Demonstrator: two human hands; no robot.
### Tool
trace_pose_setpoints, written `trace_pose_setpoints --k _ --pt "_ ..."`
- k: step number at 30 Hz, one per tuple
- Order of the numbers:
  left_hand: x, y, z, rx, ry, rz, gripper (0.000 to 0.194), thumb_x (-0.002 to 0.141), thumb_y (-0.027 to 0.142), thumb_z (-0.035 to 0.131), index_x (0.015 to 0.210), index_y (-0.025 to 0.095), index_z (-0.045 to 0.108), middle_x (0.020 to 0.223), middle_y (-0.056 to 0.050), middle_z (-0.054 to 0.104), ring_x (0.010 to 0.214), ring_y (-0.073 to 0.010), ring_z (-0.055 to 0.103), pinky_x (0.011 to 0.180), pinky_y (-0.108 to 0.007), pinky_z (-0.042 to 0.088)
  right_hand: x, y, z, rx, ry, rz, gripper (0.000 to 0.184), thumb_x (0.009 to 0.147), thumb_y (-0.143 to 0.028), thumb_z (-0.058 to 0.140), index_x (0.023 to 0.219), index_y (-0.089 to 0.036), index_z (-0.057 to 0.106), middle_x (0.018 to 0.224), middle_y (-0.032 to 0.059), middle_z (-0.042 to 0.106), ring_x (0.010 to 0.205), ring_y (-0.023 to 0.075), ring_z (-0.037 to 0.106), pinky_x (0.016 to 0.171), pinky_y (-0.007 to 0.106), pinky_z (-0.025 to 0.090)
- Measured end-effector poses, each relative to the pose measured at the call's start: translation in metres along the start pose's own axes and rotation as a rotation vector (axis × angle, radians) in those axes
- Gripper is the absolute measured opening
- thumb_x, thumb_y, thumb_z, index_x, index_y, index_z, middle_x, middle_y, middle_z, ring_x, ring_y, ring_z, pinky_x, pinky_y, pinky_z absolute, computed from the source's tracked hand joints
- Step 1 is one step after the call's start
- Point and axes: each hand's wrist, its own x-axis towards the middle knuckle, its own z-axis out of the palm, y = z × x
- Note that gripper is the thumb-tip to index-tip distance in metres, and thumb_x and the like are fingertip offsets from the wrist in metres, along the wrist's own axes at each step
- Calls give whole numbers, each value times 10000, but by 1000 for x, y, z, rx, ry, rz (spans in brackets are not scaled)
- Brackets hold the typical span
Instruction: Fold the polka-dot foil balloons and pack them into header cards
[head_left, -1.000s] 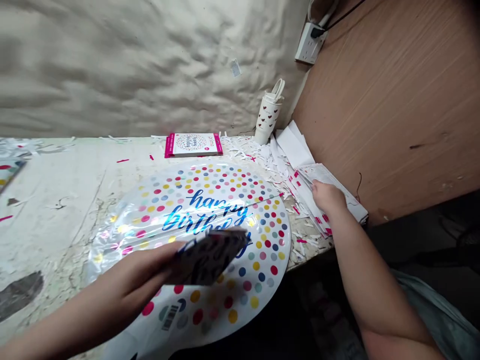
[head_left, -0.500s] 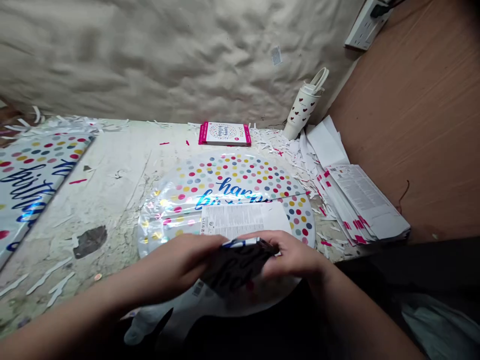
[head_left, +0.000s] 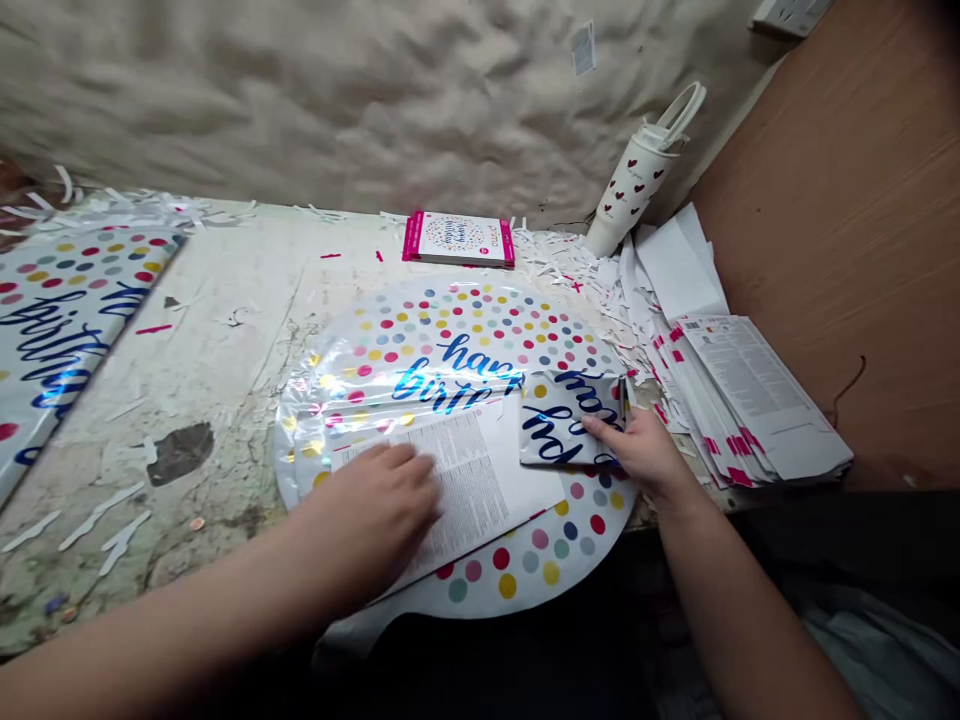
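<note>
Bare forearms [head_left: 240, 585] are slanting inward from both sides; the left hand [head_left: 390, 515], slightly blurred, is curling palm-down, while the right hand [head_left: 651, 452] is pinching, thumb uppermost.

Beyond my right fingers [head_left: 604, 433], a white tumbler [head_left: 631, 190] with dark red hearts stands near the creased beige wall covering [head_left: 300, 110], which bears a small pale sticker [head_left: 583, 48]. White paper scraps [head_left: 551, 258] lie between those fingers and the tumbler. To their right rises a brown wooden panel [head_left: 840, 230]. Left of my left fingers [head_left: 412, 472], a dark ragged patch [head_left: 180, 453] marks the worn tabletop [head_left: 255, 290].
</note>
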Motion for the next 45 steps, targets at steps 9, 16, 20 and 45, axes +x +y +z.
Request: trace_pose_setpoints --k 9,16,20,45 --pt "92 -2 29 19 40 353 136 736 242 480 833 161 530 885 -94 561 851 -238 481 823 -380 367 -39 -14 5 -295 248 -95 374 698 -447 676 951 -172 676 934 98 711 892 284 652 768 395 518" --pt "82 -4 14 75 155 382 126 781 250 427 809 173 523 788 -57 564 803 -218 483 871 -420 309 -45 -25 11 -48 -130 102 286 670 -392 723 830 -160 680 813 59 712 741 220 654 663 326 517" --pt "79 -1 13 83 180 459 156 819 286 411 778 180 517 795 -55 555 782 -208 462 838 -408 316 -30 -33 15 148 -356 237 283 636 -328 759 831 -143 669 760 35 698 691 183 645 642 295 512" --pt "72 5 -11 93 248 174 166 835 165 353 865 142 514 864 -105 520 859 -246 423 811 -437 324 -31 -74 48 -168 -151 -319 197 707 -232 644 899 -201 676 859 17 667 766 162 603 661 267 477"
